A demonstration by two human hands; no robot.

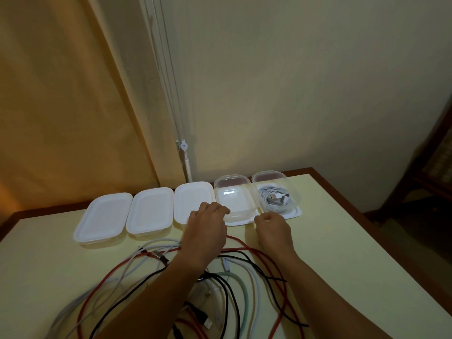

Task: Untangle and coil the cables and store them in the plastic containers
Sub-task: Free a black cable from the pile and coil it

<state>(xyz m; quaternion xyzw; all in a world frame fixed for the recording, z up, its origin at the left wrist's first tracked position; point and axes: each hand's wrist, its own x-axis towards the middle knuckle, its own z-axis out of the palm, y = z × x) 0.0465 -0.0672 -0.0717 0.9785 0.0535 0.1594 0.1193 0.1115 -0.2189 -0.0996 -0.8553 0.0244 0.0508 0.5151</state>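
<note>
Five plastic containers are lined up along the far edge of the bench (318,241). Three lidded containers (149,210) are still closed on the left, an empty open container (236,200) sits fourth, and the far-right container (277,194) already has a coiled white cable (274,199) packed inside. Both open tubs look to be parked on their own lids.

The left hand (206,228) is laid at the near-left corner of the empty tub, fingers (220,207) loosely bent; nothing can be seen held in them. The right hand (272,228) is curled just in front of the same tub, and whether anything is pinched can't be told from here.

The tangled cables (215,285) (red, black, white, pale green) are spread on the bench under both forearms, so plenty is left to do.

Risk-wise: a forearm could easily drag a loop along, and the knot would be tightened. The light empty tub could also be shoved into its neighbour if it's nudged.
</note>
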